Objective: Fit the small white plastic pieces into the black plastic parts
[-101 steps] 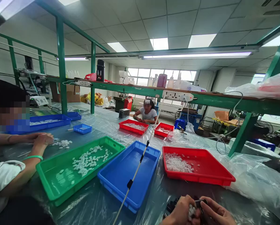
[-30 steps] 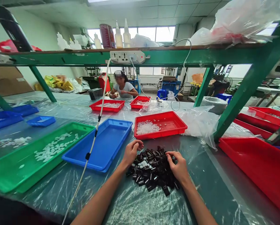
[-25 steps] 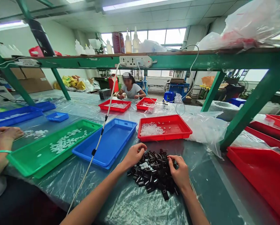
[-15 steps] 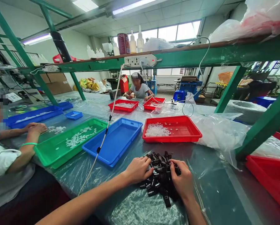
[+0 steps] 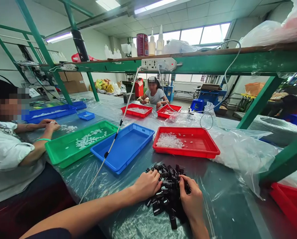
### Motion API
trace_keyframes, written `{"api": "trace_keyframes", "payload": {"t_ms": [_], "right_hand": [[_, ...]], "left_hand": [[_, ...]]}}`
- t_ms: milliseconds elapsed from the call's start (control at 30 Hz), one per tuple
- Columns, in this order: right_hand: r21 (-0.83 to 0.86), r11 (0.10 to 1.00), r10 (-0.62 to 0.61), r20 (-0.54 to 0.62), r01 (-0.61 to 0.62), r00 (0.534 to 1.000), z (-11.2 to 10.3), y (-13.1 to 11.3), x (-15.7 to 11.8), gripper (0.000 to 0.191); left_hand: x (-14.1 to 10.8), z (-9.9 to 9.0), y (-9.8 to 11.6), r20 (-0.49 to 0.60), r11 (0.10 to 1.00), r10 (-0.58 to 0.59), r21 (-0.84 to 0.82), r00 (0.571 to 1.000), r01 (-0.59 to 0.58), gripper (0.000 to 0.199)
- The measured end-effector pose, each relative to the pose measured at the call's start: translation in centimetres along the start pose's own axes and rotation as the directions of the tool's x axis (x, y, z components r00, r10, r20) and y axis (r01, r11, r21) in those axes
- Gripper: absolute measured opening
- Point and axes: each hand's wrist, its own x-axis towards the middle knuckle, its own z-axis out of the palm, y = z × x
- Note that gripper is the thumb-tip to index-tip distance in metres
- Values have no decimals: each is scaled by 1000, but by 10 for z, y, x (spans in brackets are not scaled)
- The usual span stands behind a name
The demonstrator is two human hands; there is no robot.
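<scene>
I'm on one heap of glossy black oblong pieces (image 5: pixel 165 191), uncountable, long axes every way, on the plastic-covered bench (image 5: pixel 225 192); left hand (image 5: pixel 148 182), right hand (image 5: pixel 192 196) bend fingers there, pinch unclear.

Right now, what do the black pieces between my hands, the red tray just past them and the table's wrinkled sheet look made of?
Black pieces: probably hard plastic, glossy, judging by sharp highlights; coated metal is possible.
Red tray: likely molded plastic, smooth with slight shine, given its even color and lipped rim.
Wrinkled sheet: apparently clear plastic film, shiny along its creases.
</scene>
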Motion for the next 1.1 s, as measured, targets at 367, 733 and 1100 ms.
{"api": "trace_keyframes", "payload": {"t_ms": [367, 733, 1100], "right_hand": [[-5, 999, 39, -7, -39, 999, -1, 3, -1, 37], [24, 997, 76, -29, -75, 997, -6, 1, 0, 43], [679, 606, 534, 38, -414, 845, 16, -82, 18, 35]], "left_hand": [[3, -8, -1, 92, 999, 32, -26, 995, -29, 37], [13, -3, -9, 126, 996, 80, -44, 989, -75, 43], [18, -31, -37, 8, 877, -71, -476, 997, 66, 49]]}}
